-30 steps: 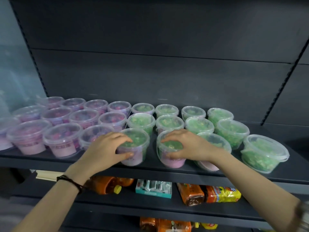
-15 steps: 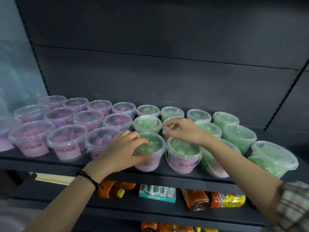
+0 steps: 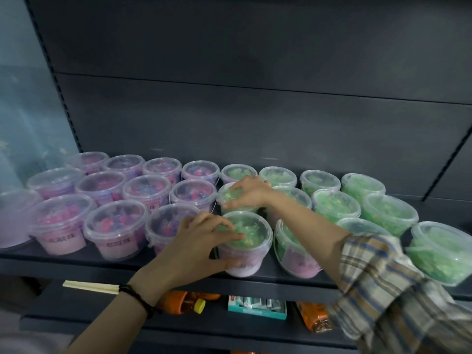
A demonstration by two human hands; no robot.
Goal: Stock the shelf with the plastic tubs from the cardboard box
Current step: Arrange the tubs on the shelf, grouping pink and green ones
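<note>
**Shelf** [image 3: 76, 261]: three rows of lidded tubs, pink tubs [image 3: 146, 190] toward 9 o'clock, green toward 3.
**Left hand** [image 3: 196, 249]: fingers over the lid, thumb on the wall, clamped round the front tub [image 3: 252, 233] near the shelf lip.
**Right hand** [image 3: 251, 192]: curled over the mid tub [image 3: 229, 195], at 12 o'clock of the front one.
**Box:** not in view.
**Hazards:** a drag toward 6 could drop the front tub off the lip. A shove in the packed rows may jostle neighbours. The end tub [image 3: 441, 254] looks tilted.
</note>
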